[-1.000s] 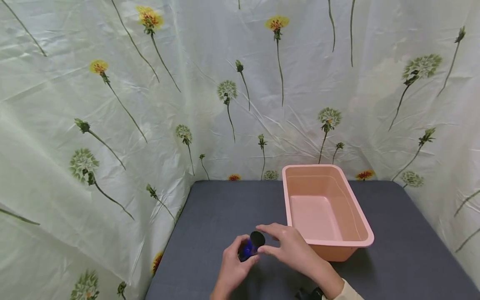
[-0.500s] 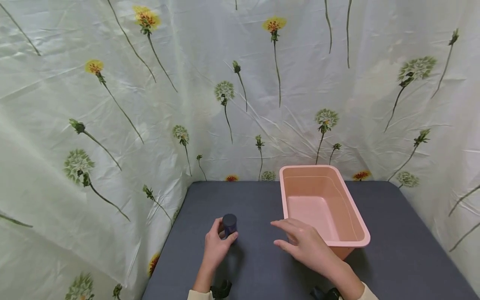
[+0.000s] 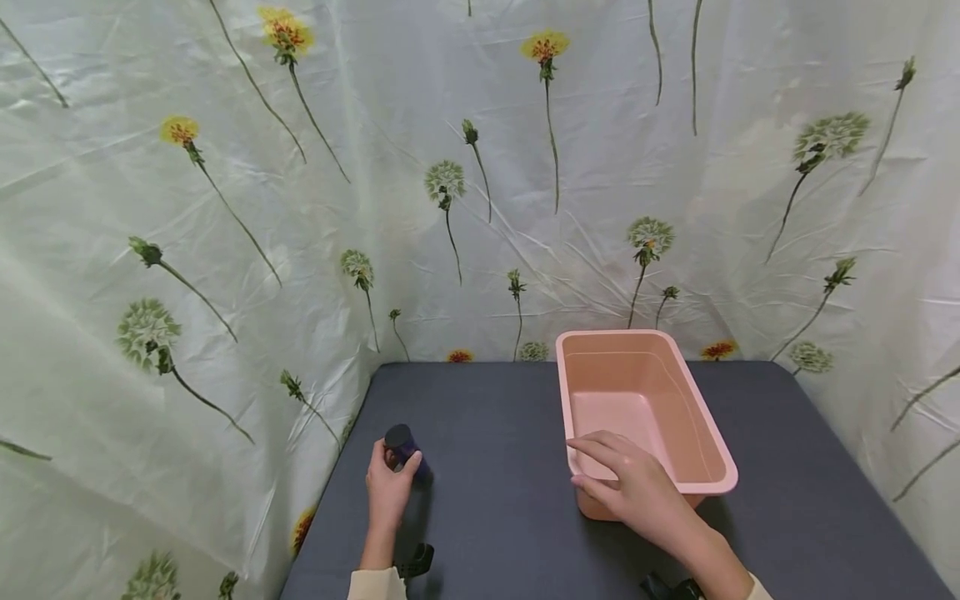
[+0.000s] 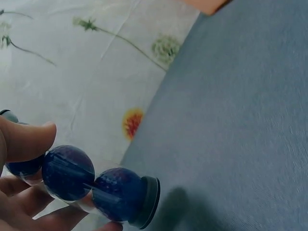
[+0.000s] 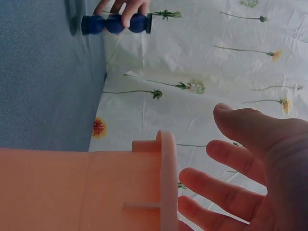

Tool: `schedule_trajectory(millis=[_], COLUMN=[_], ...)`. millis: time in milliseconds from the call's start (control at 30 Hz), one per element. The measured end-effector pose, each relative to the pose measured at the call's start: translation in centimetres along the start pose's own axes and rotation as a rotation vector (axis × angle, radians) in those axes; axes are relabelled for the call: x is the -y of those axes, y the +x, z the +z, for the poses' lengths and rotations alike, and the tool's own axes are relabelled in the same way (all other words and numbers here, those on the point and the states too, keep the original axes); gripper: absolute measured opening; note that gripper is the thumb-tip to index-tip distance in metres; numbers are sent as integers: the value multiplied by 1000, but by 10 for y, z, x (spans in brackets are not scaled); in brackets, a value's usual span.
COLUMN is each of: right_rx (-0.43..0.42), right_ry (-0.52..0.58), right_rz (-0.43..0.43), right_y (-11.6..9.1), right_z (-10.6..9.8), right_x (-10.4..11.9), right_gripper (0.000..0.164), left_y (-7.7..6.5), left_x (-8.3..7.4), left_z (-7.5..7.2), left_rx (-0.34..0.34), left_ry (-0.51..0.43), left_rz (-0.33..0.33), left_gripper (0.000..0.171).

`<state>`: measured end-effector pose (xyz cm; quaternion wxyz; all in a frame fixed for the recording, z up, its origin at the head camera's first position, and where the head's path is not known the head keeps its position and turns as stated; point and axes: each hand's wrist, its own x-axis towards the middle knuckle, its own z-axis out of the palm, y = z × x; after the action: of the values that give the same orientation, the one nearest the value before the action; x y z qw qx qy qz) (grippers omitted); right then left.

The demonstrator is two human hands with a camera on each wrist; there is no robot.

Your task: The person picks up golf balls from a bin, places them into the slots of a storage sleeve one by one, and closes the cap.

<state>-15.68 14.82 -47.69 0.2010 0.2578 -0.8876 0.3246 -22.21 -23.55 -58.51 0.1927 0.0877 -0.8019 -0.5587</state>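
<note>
Upright in my left hand (image 3: 387,492) is a clear tube (image 4: 70,172) of blue balls with dark caps at both ends. Thumb and fingers curl round its side, on the left part of the dark table (image 3: 487,417). From the right wrist view, the lower cap sits close over the tabletop, beside its shadow. My right hand (image 3: 637,487) holds nothing; its relaxed, spread fingers hover at the near left corner of the pink plastic basin (image 3: 630,367). In the right wrist view its fingertips are right at the rim.
The basin stands on the right half of the table, and its visible inside shows only bare pink plastic. A pale flowered curtain (image 3: 405,167) hangs behind the table and along both sides. Black straps (image 3: 416,560) circle the wrists.
My left hand has carried the tube left, away from my right hand, which was beside it a second ago. The right hand has drawn back rightward to the basin's near corner.
</note>
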Motion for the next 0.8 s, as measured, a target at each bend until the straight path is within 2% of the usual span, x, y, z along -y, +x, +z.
schedule_trajectory(millis=[233,433,533,667,733,800], right_rx=[9,-1,-1,-10,-23,-39], right_ry=[-1,-12,-27,-56,-75,-87], right_rz=[13,-3,-5,-13,-17,-18], right_y=[-2,0,1,1,0,0], right_z=[0,1,1,-1,-4,-7], right_x=[-4,-3,-3,-4,-6,-9], right_gripper=[49,49,50,49,49,50], left_y=[-4,-3,-4,-5,-5,-6], left_x=[18,24,25,19,10,-4], left_z=[-1,-2,-4,-9,-12,-15], left_rx=[-14,26,48,81,100,121], left_ry=[61,83,110,195,254,318], left_rz=[-35,11,11,6,16,53], left_gripper=[47,51,54,67,76,83])
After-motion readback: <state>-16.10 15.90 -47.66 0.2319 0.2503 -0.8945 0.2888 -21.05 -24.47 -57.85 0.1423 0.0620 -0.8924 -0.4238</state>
